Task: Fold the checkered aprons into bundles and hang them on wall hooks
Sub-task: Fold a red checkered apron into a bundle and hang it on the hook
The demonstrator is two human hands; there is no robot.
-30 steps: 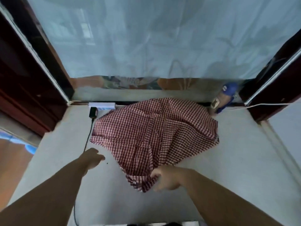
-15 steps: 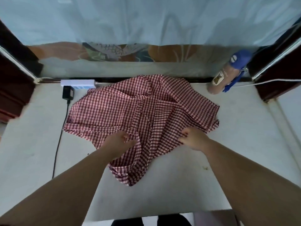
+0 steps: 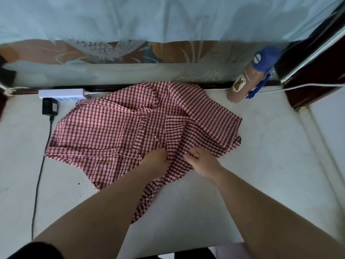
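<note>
Now, on the pale desk (image 3: 261, 165) the checkered apron (image 3: 112, 131) lay rumpled, and our left grip (image 3: 155, 162) and right grip (image 3: 202, 162), apart a moment before, had met at its near middle, each pinching a fold, so we judged bundling begun.
</note>
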